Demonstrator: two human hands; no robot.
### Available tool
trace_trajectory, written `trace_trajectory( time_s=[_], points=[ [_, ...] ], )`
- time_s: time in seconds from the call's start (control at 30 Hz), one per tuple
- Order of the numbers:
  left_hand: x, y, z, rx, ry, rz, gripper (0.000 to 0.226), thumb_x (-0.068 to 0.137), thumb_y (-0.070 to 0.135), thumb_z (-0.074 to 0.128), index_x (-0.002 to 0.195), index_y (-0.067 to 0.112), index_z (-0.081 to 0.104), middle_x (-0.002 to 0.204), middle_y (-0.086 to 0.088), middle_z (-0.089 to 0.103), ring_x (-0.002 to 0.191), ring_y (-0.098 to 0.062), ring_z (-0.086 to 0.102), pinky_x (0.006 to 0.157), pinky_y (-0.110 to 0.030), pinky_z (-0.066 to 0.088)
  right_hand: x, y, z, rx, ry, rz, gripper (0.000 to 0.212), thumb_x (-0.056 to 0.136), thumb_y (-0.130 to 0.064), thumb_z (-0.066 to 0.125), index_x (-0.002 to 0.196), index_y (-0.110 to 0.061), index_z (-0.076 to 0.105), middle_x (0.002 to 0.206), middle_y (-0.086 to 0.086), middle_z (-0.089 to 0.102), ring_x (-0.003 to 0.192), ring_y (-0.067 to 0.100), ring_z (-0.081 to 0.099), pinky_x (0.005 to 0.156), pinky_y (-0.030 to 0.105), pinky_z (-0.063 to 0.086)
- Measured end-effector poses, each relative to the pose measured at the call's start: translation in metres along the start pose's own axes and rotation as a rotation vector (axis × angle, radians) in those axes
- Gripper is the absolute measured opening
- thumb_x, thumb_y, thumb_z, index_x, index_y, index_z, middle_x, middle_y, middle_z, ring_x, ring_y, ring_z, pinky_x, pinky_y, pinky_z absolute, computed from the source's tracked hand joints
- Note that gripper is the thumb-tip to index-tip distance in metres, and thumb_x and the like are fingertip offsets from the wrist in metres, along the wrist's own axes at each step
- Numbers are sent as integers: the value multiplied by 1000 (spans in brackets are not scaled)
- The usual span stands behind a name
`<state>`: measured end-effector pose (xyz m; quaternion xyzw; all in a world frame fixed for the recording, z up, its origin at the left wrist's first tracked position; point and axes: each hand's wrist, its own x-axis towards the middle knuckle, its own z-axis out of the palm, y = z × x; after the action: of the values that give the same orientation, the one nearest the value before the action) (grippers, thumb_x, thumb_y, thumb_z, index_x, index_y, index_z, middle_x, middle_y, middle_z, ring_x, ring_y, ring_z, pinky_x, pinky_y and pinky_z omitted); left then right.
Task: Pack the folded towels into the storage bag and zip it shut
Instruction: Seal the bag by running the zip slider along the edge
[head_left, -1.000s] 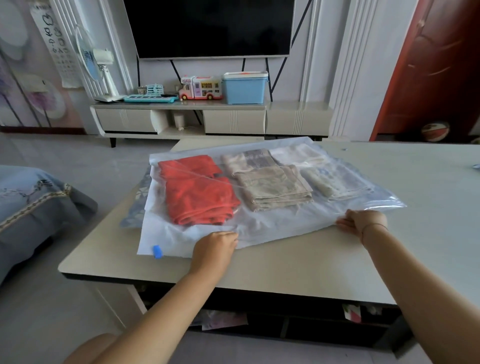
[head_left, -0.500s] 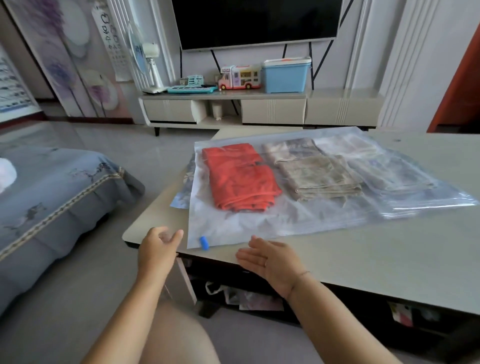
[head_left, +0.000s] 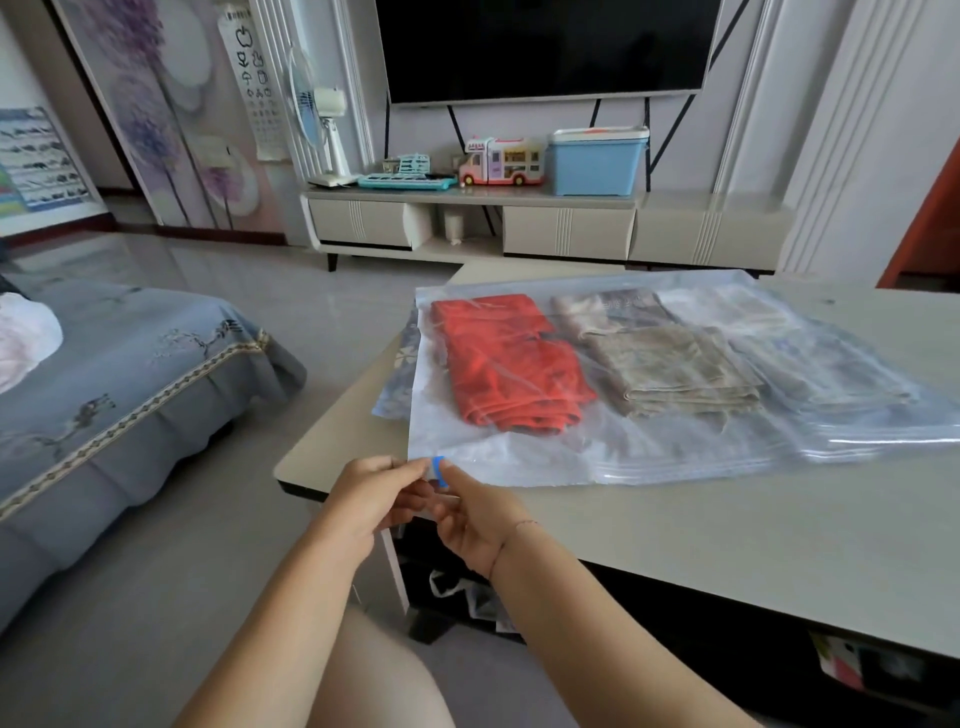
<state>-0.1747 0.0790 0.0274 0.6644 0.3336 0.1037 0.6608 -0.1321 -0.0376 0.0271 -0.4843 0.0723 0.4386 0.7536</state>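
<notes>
So both hands had come off the table edge and met at the bag's near-left corner. The right hand (head_left: 475, 519) was pinched on the little blue slider (head_left: 439, 471), and the left hand (head_left: 371, 499) was clamped on the storage bag (head_left: 519, 457) corner at its 9 o'clock. The towels, red (head_left: 506, 358) and beige (head_left: 675, 369), were already inside, so I'd say zipping was next. The table (head_left: 727, 535) toward 3 o'clock looked clear, nothing blocking the seal line.

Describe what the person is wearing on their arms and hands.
Both forearms are bare, with no sleeves in view and no gloves. The right hand has a thin dark thread-like bracelet round the wrist. The left hand shows no ring, watch or band.
</notes>
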Motion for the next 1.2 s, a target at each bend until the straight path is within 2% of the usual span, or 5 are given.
trace_trajectory(
  time_s=[0.27,0.67,0.93,1.1,1.2],
  points=[
    [-4,-11,4,-69,19,37,14,88,17,62,80,8,70,56,1,71,57,-14,65,59,-23,52,12,12,8,76,109,-101,28,89,-14,64,64,-6,55,54,4,46,28,3,36,29,11,28],
    [-3,-9,4,-238,-13,25,14,90,9,59,78,0,60,73,-14,66,49,-10,67,47,-18,55,13,2,-10,208,329,-229,24,85,-12,68,70,-8,50,58,7,51,35,8,41,31,12,32],
    [-6,-11,10,-428,40,-3,16,89,13,60,79,1,59,73,-15,64,52,-14,66,49,-21,56,5,-26,-52,165,102,-96,24,94,-14,55,72,-6,50,45,4,49,25,3,45,29,10,37],
    [-16,-8,70,-495,-16,-85,17,85,17,66,80,1,63,60,-10,66,46,-13,66,45,-20,55,4,-34,-57,-9,85,-47,29,94,-23,55,68,-12,47,33,-5,41,21,2,29,23,11,19],
    [-14,-5,93,-443,19,-88,13,85,13,66,77,3,68,48,-3,67,41,-10,63,45,-19,53,8,-35,-57,-87,108,-79,35,95,-24,55,63,-9,50,36,-4,46,20,1,34,22,11,18]
  ],
)
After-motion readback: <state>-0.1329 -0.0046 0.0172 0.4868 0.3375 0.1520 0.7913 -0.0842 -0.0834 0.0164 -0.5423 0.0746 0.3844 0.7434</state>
